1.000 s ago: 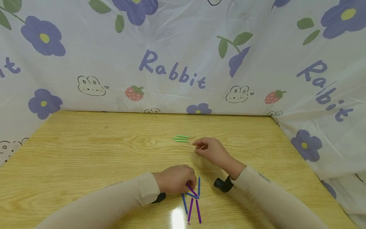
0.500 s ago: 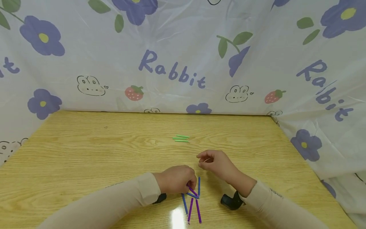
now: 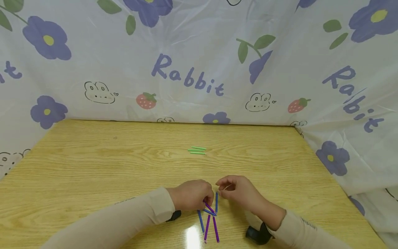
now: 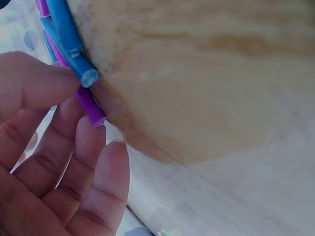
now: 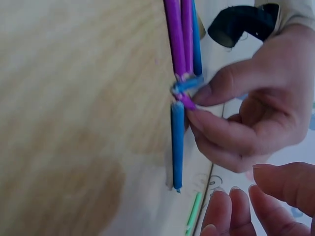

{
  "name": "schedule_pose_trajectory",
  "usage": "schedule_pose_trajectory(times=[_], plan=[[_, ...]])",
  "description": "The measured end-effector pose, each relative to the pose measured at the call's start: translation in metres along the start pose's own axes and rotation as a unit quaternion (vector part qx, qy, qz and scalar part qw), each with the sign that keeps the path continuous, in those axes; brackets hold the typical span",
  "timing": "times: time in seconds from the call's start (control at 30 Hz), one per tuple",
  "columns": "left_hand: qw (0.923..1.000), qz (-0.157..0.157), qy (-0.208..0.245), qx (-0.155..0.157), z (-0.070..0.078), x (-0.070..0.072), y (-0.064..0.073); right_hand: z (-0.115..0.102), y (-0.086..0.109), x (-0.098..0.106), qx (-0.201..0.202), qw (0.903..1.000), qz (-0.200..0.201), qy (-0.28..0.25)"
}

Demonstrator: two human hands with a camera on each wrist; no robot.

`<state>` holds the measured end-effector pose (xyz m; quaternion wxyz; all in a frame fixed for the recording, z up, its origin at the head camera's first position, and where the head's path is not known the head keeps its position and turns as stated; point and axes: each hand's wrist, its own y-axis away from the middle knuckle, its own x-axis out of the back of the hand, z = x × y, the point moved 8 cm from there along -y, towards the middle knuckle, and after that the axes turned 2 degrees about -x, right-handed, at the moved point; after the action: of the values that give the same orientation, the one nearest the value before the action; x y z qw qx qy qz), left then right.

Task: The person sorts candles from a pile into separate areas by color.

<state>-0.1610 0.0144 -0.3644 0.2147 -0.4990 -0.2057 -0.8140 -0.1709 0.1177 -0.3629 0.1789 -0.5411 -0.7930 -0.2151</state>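
Several blue and purple sticks [image 3: 207,221] lie crossed near the table's front edge. My left hand [image 3: 209,203] rests on the table with its fingers curled, pinching the end of a purple stick [image 5: 184,100] [image 4: 91,106] under a short blue stick [image 4: 74,54]. My right hand [image 3: 219,191] hovers just right of it, thumb and fingers bent but apart, holding nothing, close to the upper end of an upright blue stick [image 3: 216,202] [image 5: 177,142]. Three green sticks [image 3: 197,150] lie side by side farther back.
The wooden table [image 3: 93,162] is walled on three sides by a white cloth [image 3: 186,69] printed with flowers. Black wrist cameras [image 3: 258,235] sit under both forearms. A glare spot [image 3: 192,238] shows at the front edge.
My right hand has drawn back from beside the green sticks toward me and now sits next to my left hand by the blue and purple sticks. The left hand has stayed put.
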Motion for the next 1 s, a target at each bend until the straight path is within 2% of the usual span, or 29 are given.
schedule_pose_trajectory(times=[0.23,0.63,1.0], plan=[[1.0000,0.003,0.003,0.004,-0.001,0.000,0.000,0.002,0.014,-0.004,-0.003,0.9999,-0.005,0.009],[1.0000,0.004,0.000,0.002,-0.001,-0.001,0.000,0.008,0.031,-0.019,-0.011,0.9992,-0.038,0.007],[1.0000,0.005,-0.004,0.000,-0.002,-0.001,0.000,0.007,0.040,-0.033,0.013,0.9979,-0.057,0.029]])
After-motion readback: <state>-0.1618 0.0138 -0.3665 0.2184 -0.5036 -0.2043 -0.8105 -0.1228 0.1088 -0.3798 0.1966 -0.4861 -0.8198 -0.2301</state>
